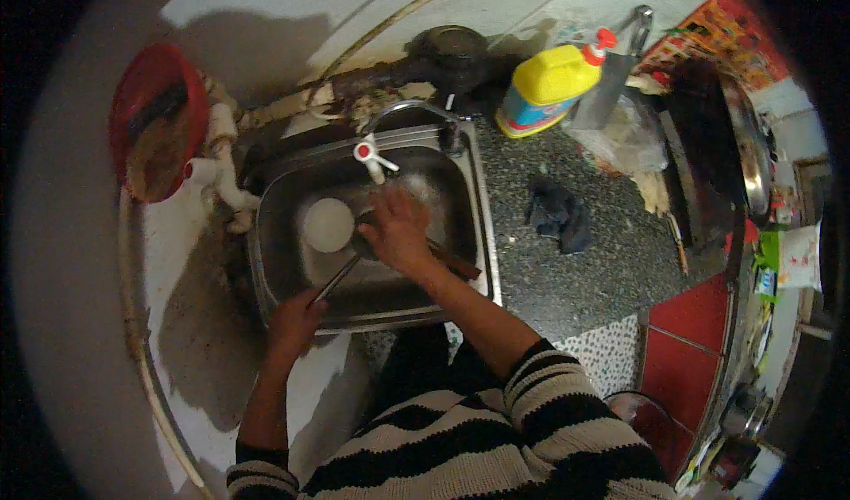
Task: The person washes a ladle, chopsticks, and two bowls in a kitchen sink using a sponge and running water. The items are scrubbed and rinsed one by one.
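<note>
My left hand (pixel 297 319) is closed around the thin dark handle of a utensil (pixel 340 277) at the near left of the steel sink (pixel 284 281). The utensil's far end runs under my right hand (pixel 398 228), which lies over it beneath the faucet (pixel 373 156) with the white lever. Whether those fingers grip it is hidden. A round white dish (pixel 329 225) lies in the basin, left of my right hand. A brown wooden handle (pixel 458 261) sticks out from under my right wrist towards the sink's right side.
A yellow pump bottle (pixel 551 88) stands on the speckled counter (pixel 611 254) beyond a dark crumpled cloth (pixel 559 216). A red bucket (pixel 197 95) is at the left by white pipes (pixel 224 148). A cleaver-like metal blade (pixel 603 92) stands behind the bottle.
</note>
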A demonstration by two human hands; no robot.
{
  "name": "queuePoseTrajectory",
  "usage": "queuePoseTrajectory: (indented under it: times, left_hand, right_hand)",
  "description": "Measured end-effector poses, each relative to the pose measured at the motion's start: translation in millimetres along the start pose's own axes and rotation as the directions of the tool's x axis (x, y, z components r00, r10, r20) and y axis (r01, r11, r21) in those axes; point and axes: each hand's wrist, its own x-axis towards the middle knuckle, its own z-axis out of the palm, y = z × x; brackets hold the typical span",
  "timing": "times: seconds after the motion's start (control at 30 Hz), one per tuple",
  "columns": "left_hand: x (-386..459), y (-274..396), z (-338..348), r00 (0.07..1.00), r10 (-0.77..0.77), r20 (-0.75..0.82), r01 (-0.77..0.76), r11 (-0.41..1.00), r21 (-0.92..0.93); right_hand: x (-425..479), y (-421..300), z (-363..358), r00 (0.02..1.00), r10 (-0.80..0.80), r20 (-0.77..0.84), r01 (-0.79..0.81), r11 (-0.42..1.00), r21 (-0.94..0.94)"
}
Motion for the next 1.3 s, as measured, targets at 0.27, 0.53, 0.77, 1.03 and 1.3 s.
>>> queuePoseTrajectory:
  times: [0.27, 0.53, 0.77, 1.03, 1.3]
  left_hand:
    - [-9, -18, 0, 0.996, -0.033, 0.080, 0.042, 0.992, -0.118]
    - [-20, -56, 24, 0.994, 0.002, -0.108, -0.018, 0.989, -0.148]
    - [-32, -1, -4, 0.999, -0.049, -0.024, 0.050, 0.998, 0.025]
    - [-34, 1, -3, 0.997, 0.014, -0.077, -0.018, 0.999, -0.051]
    - [-50, 5, -14, 0.996, -0.068, -0.061, 0.066, 0.997, -0.033]
  right_hand:
    - [4, 29, -106, 0.924, 0.089, 0.373, -0.212, 0.929, 0.304]
    - [148, 141, -249, 0.712, 0.702, 0.020, -0.020, -0.008, 1.000]
    - [199, 176, -265, 0.739, 0.664, 0.115, -0.302, 0.174, 0.937]
    - [166, 136, -255, 0.675, 0.738, -0.020, -0.322, 0.320, 0.891]
    - [84, 39, -104, 0.869, 0.444, 0.218, -0.439, 0.488, 0.754]
